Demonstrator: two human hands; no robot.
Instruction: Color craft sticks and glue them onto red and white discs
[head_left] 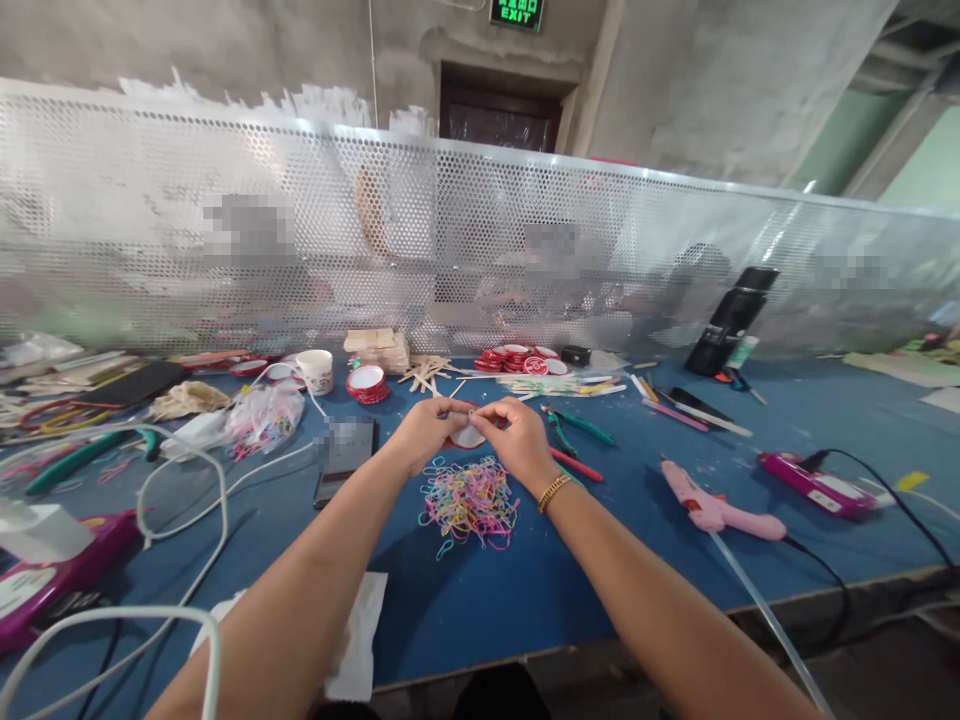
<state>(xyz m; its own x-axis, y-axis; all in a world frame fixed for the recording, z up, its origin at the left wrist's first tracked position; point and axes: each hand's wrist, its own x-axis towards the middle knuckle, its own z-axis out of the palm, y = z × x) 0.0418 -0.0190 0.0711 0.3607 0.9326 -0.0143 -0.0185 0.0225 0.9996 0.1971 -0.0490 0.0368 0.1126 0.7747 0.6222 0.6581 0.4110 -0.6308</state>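
Observation:
My left hand (425, 430) and my right hand (517, 440) meet above the blue table (525, 590), both pinched on a small round red-and-white cap (467, 437) held between the fingertips. A thin rubber band seems stretched at the fingertips, too small to be sure. Just below the hands lies a loose heap of coloured rubber bands (469, 500). A gold bracelet (553, 491) sits on my right wrist.
A pink glue gun (712, 508) lies to the right, green-handled pliers (577, 425) and a red pen near my right hand. A phone (345, 455) lies to the left, with red caps (367, 383), wooden sticks (427, 372), a paper cup (316, 370) and white cables. A perforated screen (480, 250) backs the table, with people behind it.

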